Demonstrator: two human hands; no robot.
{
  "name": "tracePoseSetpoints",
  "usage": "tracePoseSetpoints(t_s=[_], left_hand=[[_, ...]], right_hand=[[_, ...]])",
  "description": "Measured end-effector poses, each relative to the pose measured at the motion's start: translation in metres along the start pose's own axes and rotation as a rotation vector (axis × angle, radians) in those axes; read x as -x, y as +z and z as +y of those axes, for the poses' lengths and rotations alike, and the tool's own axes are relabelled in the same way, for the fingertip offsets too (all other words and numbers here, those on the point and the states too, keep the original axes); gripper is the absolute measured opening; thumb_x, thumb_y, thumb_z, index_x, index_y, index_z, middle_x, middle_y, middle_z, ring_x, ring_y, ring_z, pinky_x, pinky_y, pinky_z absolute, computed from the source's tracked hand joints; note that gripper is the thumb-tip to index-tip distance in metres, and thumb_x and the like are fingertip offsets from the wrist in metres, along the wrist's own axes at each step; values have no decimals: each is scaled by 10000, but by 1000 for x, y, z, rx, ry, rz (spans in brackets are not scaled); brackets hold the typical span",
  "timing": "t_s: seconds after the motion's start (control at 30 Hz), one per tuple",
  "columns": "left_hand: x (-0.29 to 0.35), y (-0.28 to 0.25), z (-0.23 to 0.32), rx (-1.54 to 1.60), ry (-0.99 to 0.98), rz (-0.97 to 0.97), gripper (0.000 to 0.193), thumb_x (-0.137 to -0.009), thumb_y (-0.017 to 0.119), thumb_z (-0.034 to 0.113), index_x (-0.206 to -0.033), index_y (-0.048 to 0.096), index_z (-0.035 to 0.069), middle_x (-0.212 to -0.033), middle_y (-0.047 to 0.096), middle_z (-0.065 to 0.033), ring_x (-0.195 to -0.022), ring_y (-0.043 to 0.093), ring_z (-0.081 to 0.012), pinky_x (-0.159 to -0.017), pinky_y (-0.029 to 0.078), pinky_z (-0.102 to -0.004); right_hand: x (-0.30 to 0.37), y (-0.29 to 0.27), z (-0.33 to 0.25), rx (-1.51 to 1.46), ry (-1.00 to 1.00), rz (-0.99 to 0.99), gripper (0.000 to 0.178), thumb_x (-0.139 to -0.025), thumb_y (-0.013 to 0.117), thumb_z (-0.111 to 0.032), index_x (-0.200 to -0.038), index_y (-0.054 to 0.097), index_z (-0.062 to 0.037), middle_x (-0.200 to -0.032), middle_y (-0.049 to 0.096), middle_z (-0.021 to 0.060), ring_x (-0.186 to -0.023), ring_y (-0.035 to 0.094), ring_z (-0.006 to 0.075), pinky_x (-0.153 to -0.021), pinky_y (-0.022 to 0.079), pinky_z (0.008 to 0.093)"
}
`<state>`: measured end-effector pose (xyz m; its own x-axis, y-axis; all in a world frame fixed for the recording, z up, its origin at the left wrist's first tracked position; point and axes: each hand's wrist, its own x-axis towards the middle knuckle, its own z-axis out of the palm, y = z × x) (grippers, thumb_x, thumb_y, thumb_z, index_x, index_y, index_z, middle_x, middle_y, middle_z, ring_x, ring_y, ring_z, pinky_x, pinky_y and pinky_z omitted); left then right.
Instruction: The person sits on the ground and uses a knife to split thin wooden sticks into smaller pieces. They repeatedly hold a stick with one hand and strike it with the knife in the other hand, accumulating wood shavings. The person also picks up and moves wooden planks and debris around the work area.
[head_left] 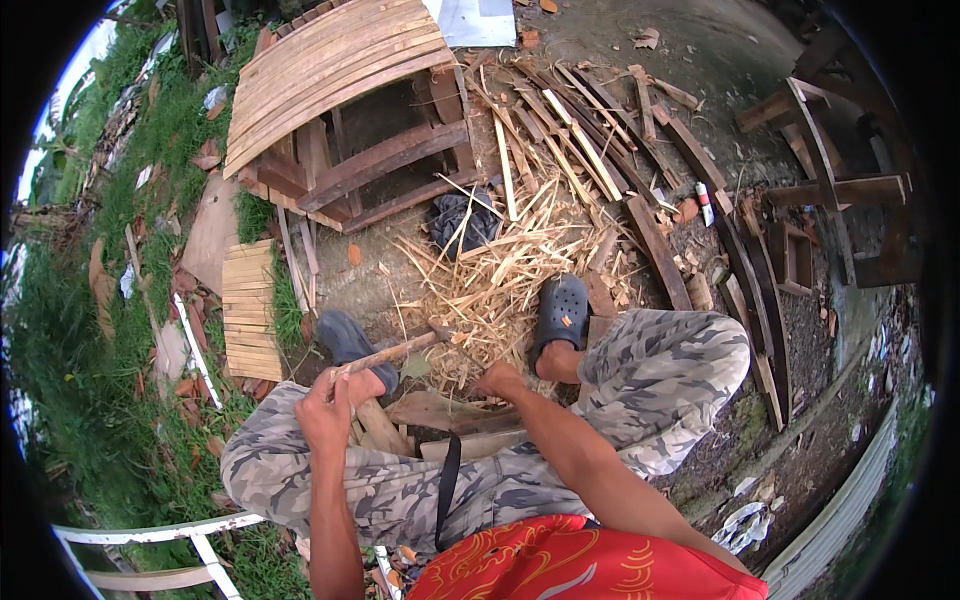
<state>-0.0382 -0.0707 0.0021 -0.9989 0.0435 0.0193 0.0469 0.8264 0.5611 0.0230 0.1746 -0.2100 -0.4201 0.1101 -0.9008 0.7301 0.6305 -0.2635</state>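
Note:
My left hand (pixel 325 415) is closed around the near end of a narrow wooden strip (pixel 390 354), which slants up and to the right above my left shoe. My right hand (pixel 500 381) is a closed fist in front of my right shin. From it a thin, dark, knife-like tool (pixel 459 347) runs up and left to the strip's far end; its handle is hidden in my fingers. Below and beyond both hands lies a heap of pale wood splinters and shavings (pixel 520 245), spread around my grey clogs (pixel 562 308).
A slatted wooden structure (pixel 340 75) stands ahead on the left, with a small slatted panel (pixel 250 312) nearer me. Long planks (pixel 655 250) lie ahead and to the right. A wooden frame (pixel 825 185) is at far right, a black bag (pixel 463 222) beside the shavings.

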Motion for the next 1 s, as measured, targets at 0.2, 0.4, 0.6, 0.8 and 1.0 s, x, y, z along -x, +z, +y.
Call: tracePoseSetpoints(t_s=[0.2, 0.4, 0.6, 0.8, 1.0], left_hand=[[-3, 1, 3, -61, -83, 70, 235, -868, 678, 184, -1040, 697, 25, -805, 695, -219, -765, 705, -380, -658, 542, -418], [0, -1, -4, 29, -152, 77, 280, -860, 687, 192, -1082, 695, 21, -830, 704, -229, -773, 716, -360, -680, 547, -421], [6, -4, -11, -56, -162, 53, 333, -838, 725, 233, -1076, 692, 3, -860, 702, -251, -811, 709, -387, -707, 549, -418], [9, -13, 12, -79, -131, -56, 374, -796, 776, 288, -1019, 695, -1, -856, 704, -247, -804, 704, -387, -707, 548, -418], [0, -17, 44, -45, -51, 10, 297, -786, 791, 287, -881, 684, 27, -799, 706, -200, -708, 695, -361, -647, 538, -412]], right_hand=[[-13, 0, 5, 35, 33, -5, 390, -748, 697, -289, -1049, 736, -45, -1103, 718, 148, -1032, 698, 288, -860, 555, 388], [-8, -8, 2, -23, 23, -4, 382, -781, 642, -276, -1033, 725, -1, -1085, 709, 196, -1041, 695, 294, -832, 558, 399], [14, -14, -12, 36, -77, 71, 399, -765, 659, -305, -1033, 731, -19, -1082, 712, 187, -1031, 690, 331, -856, 553, 397], [54, -26, -44, -13, -283, 120, 431, -776, 619, -340, -960, 717, 37, -960, 699, 263, -930, 695, 390, -828, 552, 428], [102, -15, -43, -95, -512, 92, 491, -784, 608, -390, -872, 685, 87, -819, 667, 308, -819, 679, 436, -770, 540, 470]])
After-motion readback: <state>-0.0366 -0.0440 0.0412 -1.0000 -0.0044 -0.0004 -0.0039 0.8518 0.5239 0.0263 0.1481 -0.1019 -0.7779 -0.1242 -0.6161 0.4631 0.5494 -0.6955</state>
